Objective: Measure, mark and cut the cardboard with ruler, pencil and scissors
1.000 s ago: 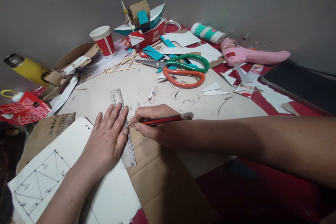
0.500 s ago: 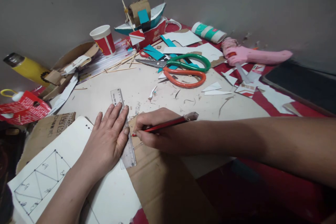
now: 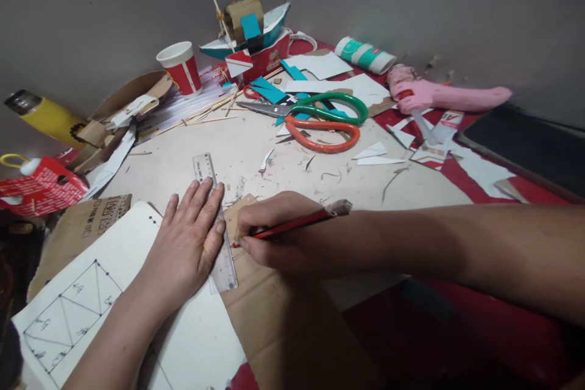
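My left hand (image 3: 187,244) lies flat with fingers spread, pressing a clear plastic ruler (image 3: 227,271) down. The ruler lies along the left part of a brown cardboard sheet (image 3: 260,311). In the closed fingers of my right hand (image 3: 274,225) is a slim red-and-black pen (image 3: 292,223). Its tip is low by the ruler's right edge; whether it touches the cardboard I cannot tell. White paper with a drawn truss-like figure (image 3: 64,317) lies under my left forearm.
Large scissors (image 3: 326,134) with green and orange handles lie beyond my hands. A pink glue gun (image 3: 452,96) is at the right. Behind stand a paper cup (image 3: 183,70) and a model boat (image 3: 269,27). A yellow bottle (image 3: 52,122) leans at the left.
My right hand with the pen has shifted slightly down along the ruler's edge, towards me. My left hand and the ruler stay in place.
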Demonstrator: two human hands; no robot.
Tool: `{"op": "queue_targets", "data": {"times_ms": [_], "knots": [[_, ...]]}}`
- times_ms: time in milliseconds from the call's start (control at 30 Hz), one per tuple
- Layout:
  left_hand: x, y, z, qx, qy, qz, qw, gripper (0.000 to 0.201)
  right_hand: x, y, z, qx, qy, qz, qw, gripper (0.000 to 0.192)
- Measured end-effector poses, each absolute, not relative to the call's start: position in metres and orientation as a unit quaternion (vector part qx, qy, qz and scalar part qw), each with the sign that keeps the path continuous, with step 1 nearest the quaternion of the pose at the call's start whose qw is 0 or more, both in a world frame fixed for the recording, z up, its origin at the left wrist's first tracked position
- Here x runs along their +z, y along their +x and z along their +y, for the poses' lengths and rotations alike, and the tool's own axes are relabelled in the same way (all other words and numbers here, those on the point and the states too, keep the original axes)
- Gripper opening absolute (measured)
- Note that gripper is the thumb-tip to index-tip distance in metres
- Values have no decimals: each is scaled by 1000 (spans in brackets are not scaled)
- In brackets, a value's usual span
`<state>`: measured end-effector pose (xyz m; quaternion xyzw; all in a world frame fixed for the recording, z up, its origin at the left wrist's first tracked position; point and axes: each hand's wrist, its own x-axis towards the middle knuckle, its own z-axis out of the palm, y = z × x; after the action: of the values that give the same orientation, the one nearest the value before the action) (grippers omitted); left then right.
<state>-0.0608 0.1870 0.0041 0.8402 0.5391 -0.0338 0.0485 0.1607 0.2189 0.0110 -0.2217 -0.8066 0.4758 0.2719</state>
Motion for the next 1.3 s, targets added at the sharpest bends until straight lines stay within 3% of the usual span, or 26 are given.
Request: {"op": "queue_targets", "data": {"times_ms": [867,1300], "knots": [[3,-61,187,-27,840,539,55,63,12,161,217,486,-205,-806,269,20],[6,-65,191,72,827,556,44,50,17,167,224,514,-274,-715,387,16]]}}
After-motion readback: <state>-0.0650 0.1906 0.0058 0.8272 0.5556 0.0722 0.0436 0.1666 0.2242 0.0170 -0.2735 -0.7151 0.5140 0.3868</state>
